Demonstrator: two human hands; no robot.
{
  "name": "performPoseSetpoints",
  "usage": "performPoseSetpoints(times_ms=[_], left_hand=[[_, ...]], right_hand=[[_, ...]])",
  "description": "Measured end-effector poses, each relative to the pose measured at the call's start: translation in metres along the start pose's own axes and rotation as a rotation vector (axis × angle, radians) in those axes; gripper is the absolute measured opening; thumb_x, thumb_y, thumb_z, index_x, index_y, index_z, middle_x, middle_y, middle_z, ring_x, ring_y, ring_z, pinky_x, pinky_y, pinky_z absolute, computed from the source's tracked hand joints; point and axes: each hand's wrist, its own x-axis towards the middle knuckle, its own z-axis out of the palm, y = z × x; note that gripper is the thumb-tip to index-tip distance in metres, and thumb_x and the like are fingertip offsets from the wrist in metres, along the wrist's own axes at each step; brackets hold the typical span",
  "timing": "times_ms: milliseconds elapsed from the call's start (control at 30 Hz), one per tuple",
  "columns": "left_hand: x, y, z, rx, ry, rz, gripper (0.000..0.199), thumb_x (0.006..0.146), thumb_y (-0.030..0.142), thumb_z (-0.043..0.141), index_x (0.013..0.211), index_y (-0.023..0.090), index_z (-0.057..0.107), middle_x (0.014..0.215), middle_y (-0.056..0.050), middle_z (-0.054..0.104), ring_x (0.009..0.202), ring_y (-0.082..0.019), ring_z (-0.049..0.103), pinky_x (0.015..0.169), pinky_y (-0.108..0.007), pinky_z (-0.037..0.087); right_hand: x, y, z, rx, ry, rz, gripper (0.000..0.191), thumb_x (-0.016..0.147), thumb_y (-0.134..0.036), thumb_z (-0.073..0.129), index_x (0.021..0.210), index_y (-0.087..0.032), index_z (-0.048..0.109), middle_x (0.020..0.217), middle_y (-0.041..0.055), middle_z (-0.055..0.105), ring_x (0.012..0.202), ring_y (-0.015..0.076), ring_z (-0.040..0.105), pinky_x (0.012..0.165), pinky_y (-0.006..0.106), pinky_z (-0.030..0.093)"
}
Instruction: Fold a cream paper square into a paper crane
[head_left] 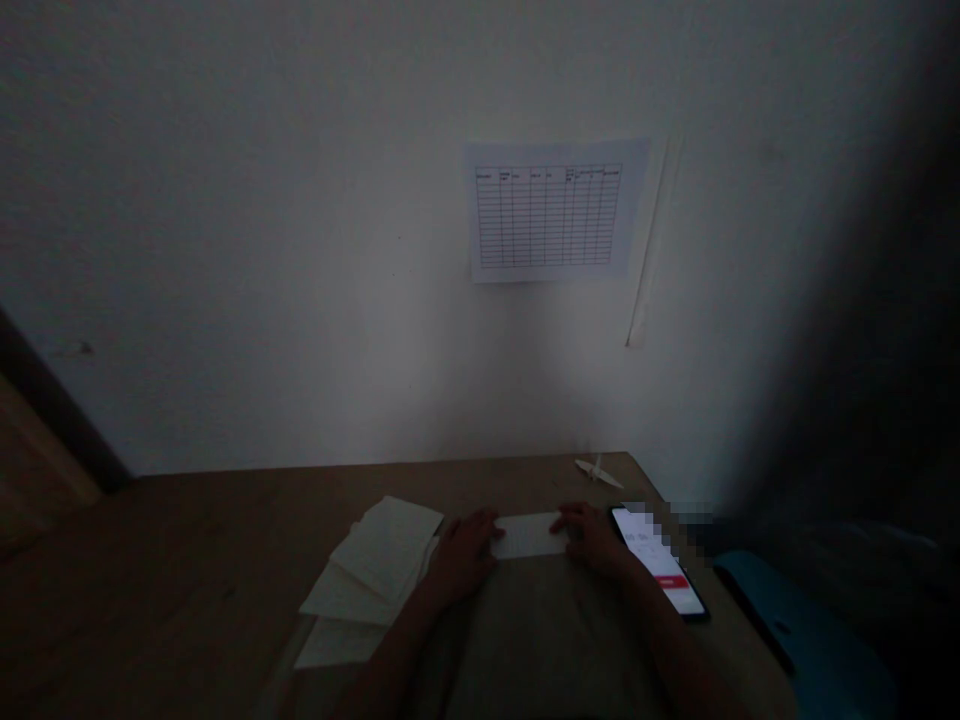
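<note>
A pale strip of paper (pixel 529 537), longer than it is wide, lies on the brown table between my two hands. My left hand (pixel 466 552) has its fingers closed on the strip's left end. At the other end, my right hand (pixel 592 540) grips the paper with bent fingers. Dim light hides exactly how the thumbs sit. Several loose paper sheets (pixel 386 545) overlap in a fanned pile just left of my left hand. A phone (pixel 656 555) with a lit screen lies beside my right forearm.
A small folded paper figure (pixel 598 473) stands near the table's back right corner. On the wall behind hangs a sheet with a printed grid (pixel 551 215). A blue-green object (pixel 806 625), perhaps a chair, is beyond the table's right edge.
</note>
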Motion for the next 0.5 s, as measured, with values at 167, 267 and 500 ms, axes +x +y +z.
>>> performPoseSetpoints(times_ms=[167, 267, 500], left_hand=[[0.000, -0.002, 0.001, 0.003, 0.002, 0.012, 0.061, 0.078, 0.015, 0.054, 0.138, 0.026, 0.059, 0.162, -0.004, 0.043, 0.151, -0.025, 0.034, 0.125, -0.051, 0.019], [-0.001, -0.001, 0.003, 0.008, 0.042, 0.025, 0.060, 0.079, 0.014, 0.052, 0.137, 0.027, 0.061, 0.160, -0.003, 0.046, 0.151, -0.025, 0.035, 0.125, -0.051, 0.020], [-0.004, -0.001, 0.010, 0.001, 0.165, 0.039, 0.042, 0.089, 0.022, 0.056, 0.128, 0.029, 0.067, 0.154, -0.002, 0.054, 0.146, -0.026, 0.043, 0.123, -0.052, 0.026]], right_hand=[[0.003, 0.009, 0.001, 0.005, -0.006, -0.038, 0.055, 0.067, -0.004, 0.060, 0.114, -0.029, 0.075, 0.144, 0.0054, 0.055, 0.137, 0.0255, 0.046, 0.116, 0.042, 0.033], [0.005, 0.012, 0.005, 0.000, 0.016, -0.056, 0.055, 0.066, -0.003, 0.058, 0.112, -0.028, 0.076, 0.143, 0.0052, 0.056, 0.136, 0.0255, 0.047, 0.115, 0.041, 0.034], [0.000, 0.011, 0.018, 0.022, 0.164, -0.077, 0.042, 0.078, -0.010, 0.052, 0.106, -0.028, 0.077, 0.136, 0.0049, 0.062, 0.131, 0.0254, 0.051, 0.113, 0.044, 0.037]])
